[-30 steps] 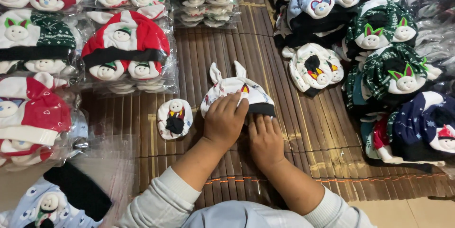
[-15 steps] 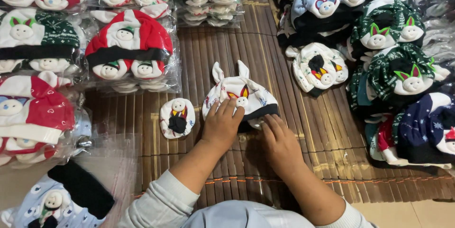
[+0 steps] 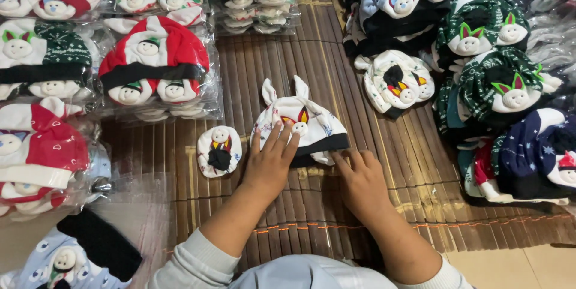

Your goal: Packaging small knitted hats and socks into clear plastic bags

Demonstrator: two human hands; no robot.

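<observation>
Both hands flat, fingers spread, gripping nothing: left hand presses on white printed baby cap with two ears and black band at frame centre on brown bamboo mat; right hand touches its lower-right band edge. Small white mitten lies just left.

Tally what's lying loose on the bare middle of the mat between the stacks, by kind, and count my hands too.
Eared cap: 1
Small bear-face piece: 1
Left hand, flat on the cap: 1
Right hand, fingertips at the cap's black band: 1
Total: 4
</observation>
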